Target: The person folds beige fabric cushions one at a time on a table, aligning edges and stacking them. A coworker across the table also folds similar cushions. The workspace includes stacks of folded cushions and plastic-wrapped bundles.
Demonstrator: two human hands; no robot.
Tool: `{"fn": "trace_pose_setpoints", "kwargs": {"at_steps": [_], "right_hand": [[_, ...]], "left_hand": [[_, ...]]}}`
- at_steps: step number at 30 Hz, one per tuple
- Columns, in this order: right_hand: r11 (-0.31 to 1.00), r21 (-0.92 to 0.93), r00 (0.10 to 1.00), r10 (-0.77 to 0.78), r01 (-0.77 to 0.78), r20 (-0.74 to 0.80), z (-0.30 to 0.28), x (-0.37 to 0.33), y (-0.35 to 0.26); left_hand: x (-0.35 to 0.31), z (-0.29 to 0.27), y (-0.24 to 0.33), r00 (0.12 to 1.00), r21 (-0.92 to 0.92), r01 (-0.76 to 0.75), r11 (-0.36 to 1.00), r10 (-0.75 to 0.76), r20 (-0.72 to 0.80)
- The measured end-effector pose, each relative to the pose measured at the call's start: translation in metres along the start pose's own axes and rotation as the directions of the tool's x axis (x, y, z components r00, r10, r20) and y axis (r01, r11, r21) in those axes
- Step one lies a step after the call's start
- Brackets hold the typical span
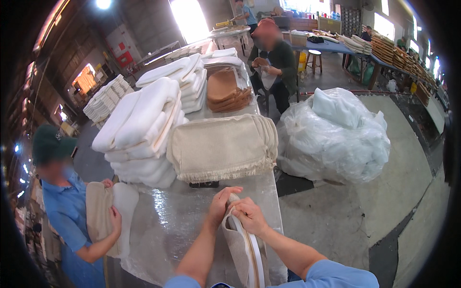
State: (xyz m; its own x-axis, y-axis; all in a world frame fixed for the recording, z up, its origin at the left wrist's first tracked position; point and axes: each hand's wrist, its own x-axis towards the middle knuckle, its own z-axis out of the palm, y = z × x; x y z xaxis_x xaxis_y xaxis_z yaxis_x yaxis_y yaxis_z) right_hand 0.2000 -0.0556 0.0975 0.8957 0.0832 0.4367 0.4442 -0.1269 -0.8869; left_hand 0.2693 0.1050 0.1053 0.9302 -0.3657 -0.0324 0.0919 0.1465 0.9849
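Upright on edge before me stands a beige fabric cover (234, 243), with a white pad (255, 261) showing in its long open side. What looks like a zip runs along that opening. My left hand (220, 205) is closed round the far end of the cover from the left. Just right of it, my right hand (249, 216) has its fingers bent over the top edge, gripping the fabric. The fingertips of both hands are partly hidden. Beyond them lies a stack of beige covers (221, 146) with frayed edges.
White pads (139, 120) and brown pieces (225, 89) are piled on the plastic-covered table (168, 225). At left, a co-worker (67, 206) holds a beige cover and white pad. Another person (276, 62) sits beyond the table. A large plastic-wrapped bundle (336, 139) stands right.
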Motion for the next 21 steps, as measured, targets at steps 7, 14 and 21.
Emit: {"fn": "trace_pose_setpoints", "kwargs": {"at_steps": [7,14,21], "right_hand": [[1.000,0.011,1.000,-0.016,0.016,-0.004,0.003,0.000,-0.001],[0.955,0.277,0.994,0.105,-0.103,0.010,0.003,0.009,0.012],[0.816,0.355,0.887,0.385,-0.457,0.256,0.000,0.082,0.027]], "left_hand": [[-0.007,-0.005,-0.023,0.998,-0.130,-0.059,0.990,0.058,-0.010],[-0.010,-0.005,-0.023,0.996,-0.190,0.032,0.981,-0.048,-0.078],[-0.059,0.022,-0.026,0.963,-0.429,0.048,0.902,-0.155,-0.219]]}}
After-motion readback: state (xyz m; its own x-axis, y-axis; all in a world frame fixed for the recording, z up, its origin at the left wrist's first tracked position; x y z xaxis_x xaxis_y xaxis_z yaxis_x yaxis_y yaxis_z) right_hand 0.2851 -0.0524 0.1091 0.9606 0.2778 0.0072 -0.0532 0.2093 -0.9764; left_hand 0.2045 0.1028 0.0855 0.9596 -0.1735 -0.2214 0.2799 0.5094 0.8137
